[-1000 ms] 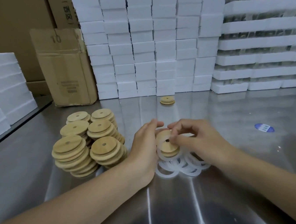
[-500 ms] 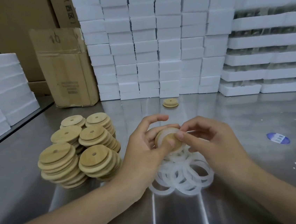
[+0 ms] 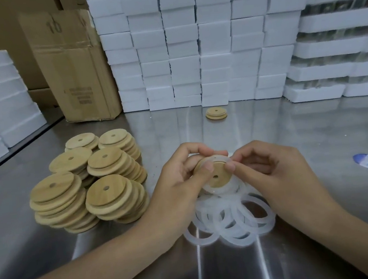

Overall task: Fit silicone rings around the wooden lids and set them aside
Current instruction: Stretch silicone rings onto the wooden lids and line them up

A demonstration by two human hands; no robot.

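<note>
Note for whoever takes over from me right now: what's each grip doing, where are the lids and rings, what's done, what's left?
Both busy: the left grip holds a wooden lid tilted above the table; the right grip pinches a silicone ring at its rim, apparently not fully seated.
Loose rings lie heaped underneath.
Bare lids stand in stacks to the left.
A small lid stack sits apart at the back; ringed or not, cannot tell.
Left: seat this ring, set the lid aside, work through the stacks.
</note>
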